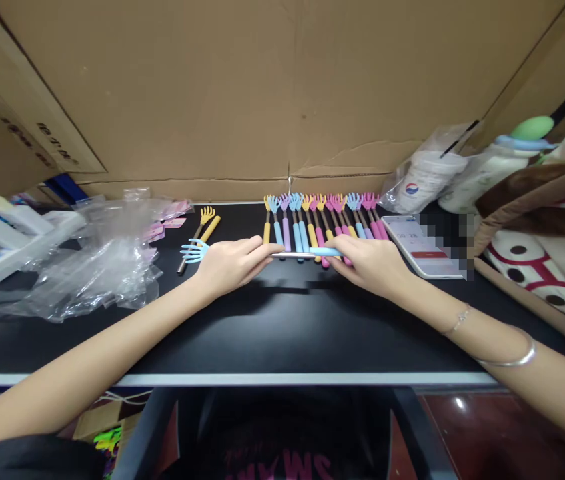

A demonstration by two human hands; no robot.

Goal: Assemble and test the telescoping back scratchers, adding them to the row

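A blue back scratcher is stretched level between my hands above the desk. My left hand (235,263) is closed around its rod, and the blue claw (195,251) sticks out on the left side. My right hand (367,262) grips the blue handle (325,252), whose end meets the bare metal rod (293,255) in the gap between the hands. Behind them lies a row of several back scratchers with pink, yellow, blue and purple handles, among them a purple handle (286,235). Left of the row rest a yellow claw piece (207,214) and a loose yellow handle (211,230).
Crumpled clear plastic bags (107,260) cover the desk's left, beside a white power strip (27,243). On the right are a phone (419,243), a bagged cup (429,180), a bottle (492,170) and a cloth bag (557,247). Cardboard (287,93) walls the back.
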